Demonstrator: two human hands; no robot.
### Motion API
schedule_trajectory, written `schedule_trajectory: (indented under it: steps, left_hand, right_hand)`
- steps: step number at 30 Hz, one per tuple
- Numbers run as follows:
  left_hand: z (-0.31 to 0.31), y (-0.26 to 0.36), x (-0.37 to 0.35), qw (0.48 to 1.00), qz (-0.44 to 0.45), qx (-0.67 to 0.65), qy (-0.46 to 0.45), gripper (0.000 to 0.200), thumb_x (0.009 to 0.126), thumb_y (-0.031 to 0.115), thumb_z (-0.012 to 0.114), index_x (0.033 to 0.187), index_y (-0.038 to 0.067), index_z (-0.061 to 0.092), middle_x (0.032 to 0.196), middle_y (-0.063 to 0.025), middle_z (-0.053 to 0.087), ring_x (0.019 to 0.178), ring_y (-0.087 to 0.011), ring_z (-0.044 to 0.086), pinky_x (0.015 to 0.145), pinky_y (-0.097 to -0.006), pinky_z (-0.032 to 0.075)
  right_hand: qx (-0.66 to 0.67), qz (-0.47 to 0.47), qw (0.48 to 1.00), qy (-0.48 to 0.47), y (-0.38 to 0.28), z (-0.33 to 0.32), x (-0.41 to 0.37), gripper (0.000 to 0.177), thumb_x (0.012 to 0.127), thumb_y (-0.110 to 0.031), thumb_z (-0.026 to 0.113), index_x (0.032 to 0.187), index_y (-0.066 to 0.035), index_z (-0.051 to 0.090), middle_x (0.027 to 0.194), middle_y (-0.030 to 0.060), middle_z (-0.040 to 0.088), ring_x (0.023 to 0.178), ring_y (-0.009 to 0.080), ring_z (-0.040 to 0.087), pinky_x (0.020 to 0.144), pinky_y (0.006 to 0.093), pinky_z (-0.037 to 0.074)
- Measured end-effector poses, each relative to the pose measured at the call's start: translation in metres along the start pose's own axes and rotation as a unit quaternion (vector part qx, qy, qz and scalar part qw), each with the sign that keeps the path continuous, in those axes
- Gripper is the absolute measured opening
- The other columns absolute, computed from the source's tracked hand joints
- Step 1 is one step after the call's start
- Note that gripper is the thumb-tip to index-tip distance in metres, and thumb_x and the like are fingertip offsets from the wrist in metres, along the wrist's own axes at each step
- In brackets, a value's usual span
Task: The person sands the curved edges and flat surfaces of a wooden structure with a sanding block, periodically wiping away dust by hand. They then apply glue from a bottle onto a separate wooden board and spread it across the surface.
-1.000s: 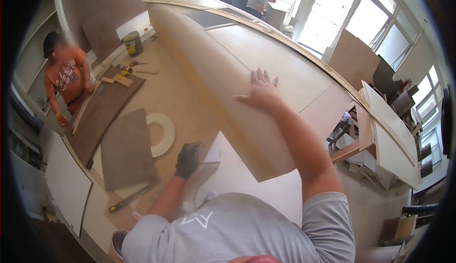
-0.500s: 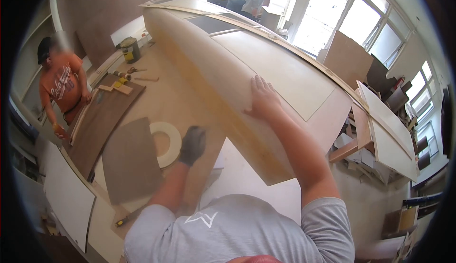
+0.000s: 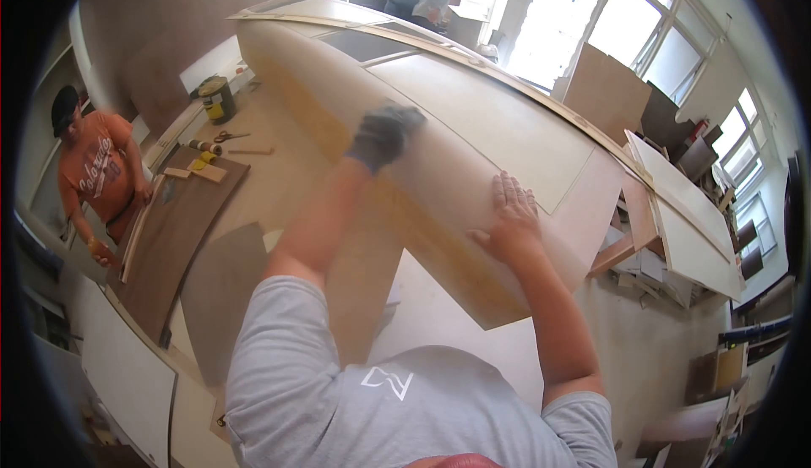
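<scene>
A large pale panel (image 3: 456, 181) with a rounded, yellowish-edged side lies slantwise in front of me. My right hand (image 3: 513, 219) is bare and lies flat on its curved surface, fingers stretched out. My left hand (image 3: 384, 137), in a dark grey glove, is at the same curved side farther along. It is smeared by motion, so its finger shape and anything beneath it cannot be made out. Below my left forearm, a brown sheet (image 3: 224, 286) rests on the tan worktable (image 3: 338, 316); a sliver of the pale ring shows beside the arm.
At the left, a person in an orange shirt (image 3: 101, 164) stands by a dark brown board (image 3: 182, 231). A can (image 3: 217, 100), scissors (image 3: 228, 137) and wood strips (image 3: 207, 171) are on the table. Leaning boards (image 3: 680, 223) and scraps stand right; people work at the back.
My left hand has moved up and right from beside the pale ring to the panel's curved side. My right hand has shifted right and down along the panel, still flat.
</scene>
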State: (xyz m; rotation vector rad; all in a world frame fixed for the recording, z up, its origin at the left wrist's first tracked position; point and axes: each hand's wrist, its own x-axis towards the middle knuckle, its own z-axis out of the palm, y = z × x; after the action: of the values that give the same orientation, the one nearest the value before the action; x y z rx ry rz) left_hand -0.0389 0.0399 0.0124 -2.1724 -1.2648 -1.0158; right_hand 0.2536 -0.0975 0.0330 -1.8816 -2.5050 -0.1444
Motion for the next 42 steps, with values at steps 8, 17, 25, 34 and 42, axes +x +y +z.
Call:
schedule_trajectory:
  steps: [8,17,25,34,42]
  left_hand:
    - [-0.007,0.058,0.004,0.986,0.155,-0.053,-0.007,0.023,0.087,0.009,0.064,0.107,0.014,0.074,0.108,-0.0112,0.074,0.097,-0.0312,0.071,0.092,-0.0428,0.056]
    - [0.041,-0.010,0.009,0.999,0.038,-0.020,-0.017,0.030,0.092,0.008,0.059,0.115,0.013,0.078,0.116,-0.0118,0.077,0.108,-0.0344,0.070,0.098,-0.0466,0.056]
    - [0.015,0.016,-0.003,0.996,-0.001,-0.086,-0.034,0.041,0.089,-0.001,0.055,0.123,0.011,0.076,0.128,-0.0138,0.074,0.126,-0.0352,0.065,0.110,-0.0438,0.051]
    - [-0.028,0.148,-0.005,0.984,0.105,-0.146,0.009,0.029,0.086,0.004,0.062,0.111,0.008,0.076,0.115,-0.0179,0.075,0.112,-0.0385,0.068,0.108,-0.0473,0.051]
    - [-0.022,0.217,0.000,0.983,0.146,-0.113,-0.005,0.029,0.085,0.005,0.067,0.112,0.009,0.077,0.114,-0.0139,0.076,0.109,-0.0362,0.069,0.100,-0.0442,0.055]
  right_hand:
    - [0.006,-0.015,0.999,0.030,-0.004,0.008,0.009,0.119,0.085,-0.061,0.077,0.167,-0.001,0.015,0.175,0.0167,0.021,0.163,0.0318,0.015,0.131,0.0522,0.013]
    - [-0.002,-0.034,0.998,0.051,-0.002,0.017,0.007,0.116,0.087,-0.062,0.074,0.165,0.004,0.019,0.172,0.0239,0.024,0.161,0.0375,0.021,0.129,0.0577,0.016]
    - [0.033,-0.036,0.998,0.045,0.020,0.019,-0.025,0.116,0.086,-0.056,0.077,0.166,0.002,0.016,0.174,0.0217,0.020,0.162,0.0358,0.017,0.130,0.0571,0.011]
    - [0.002,0.024,0.999,0.049,0.069,0.024,-0.087,0.118,0.087,-0.067,0.070,0.168,-0.003,0.013,0.176,0.0171,0.016,0.163,0.0312,0.015,0.132,0.0528,0.009]
    - [0.055,-0.013,0.995,0.076,0.113,0.022,-0.127,0.112,0.086,-0.060,0.075,0.166,-0.001,0.022,0.173,0.0181,0.022,0.162,0.0319,0.018,0.133,0.0493,0.011]
